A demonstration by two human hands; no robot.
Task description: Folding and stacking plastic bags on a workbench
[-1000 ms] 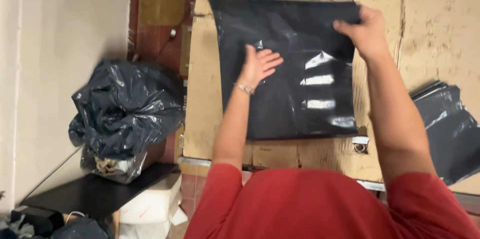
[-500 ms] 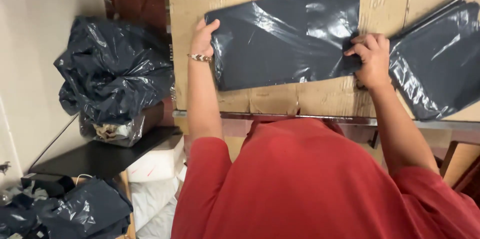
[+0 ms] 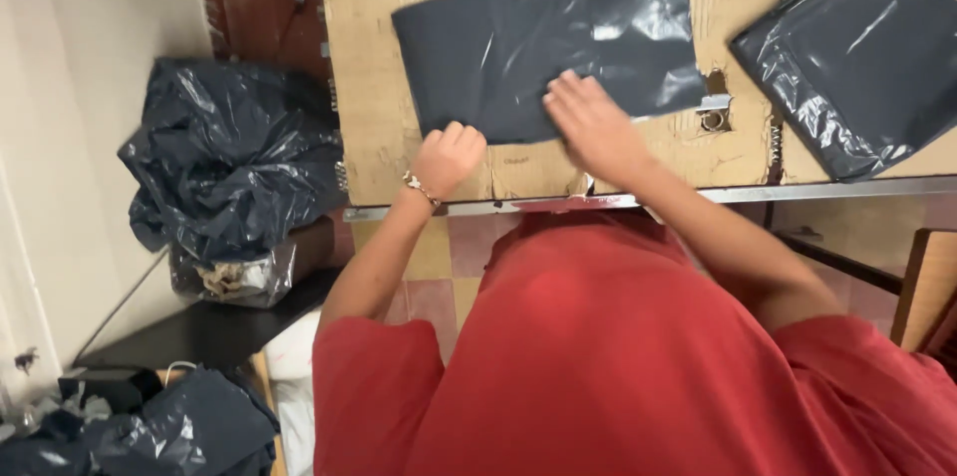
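- Found the dark grey plastic bag (image 3: 538, 37) lying flat on the cardboard sheet (image 3: 369, 57), toward the far left of the bench, its near edge close to both of the 2 hands.
- Judged the step in hand as smoothing or pressing that bag flat against the cardboard, with work centred on its near edge.
- Saw the right hand (image 3: 588, 122) spread palm down on the near right part of the bag, fingers extended and released, gripping nothing; motion blur softened its outline.
- Saw the left hand (image 3: 449, 157) curled into a loose fist at the bag's near left corner, knuckles up, touching the edge; possibly pinching the plastic, but could not tell from this view.
- Noted a thin bracelet (image 3: 417, 185) on the left wrist, both forearms reaching away from the red shirt (image 3: 598, 356) and over the metal bench edge (image 3: 797, 194), the right arm crossing further in than the left.
- Reckoned any further move would call for 1 hand pinning the slippery plastic while the other worked, plus care around the small hole with a metal fitting (image 3: 713, 117) just right of the bag.
- Marked a second flat dark bag (image 3: 857, 57) well apart at far right, untouched.
- Marked a heap of crumpled black bags (image 3: 234, 157) down at the left, beside the bench.
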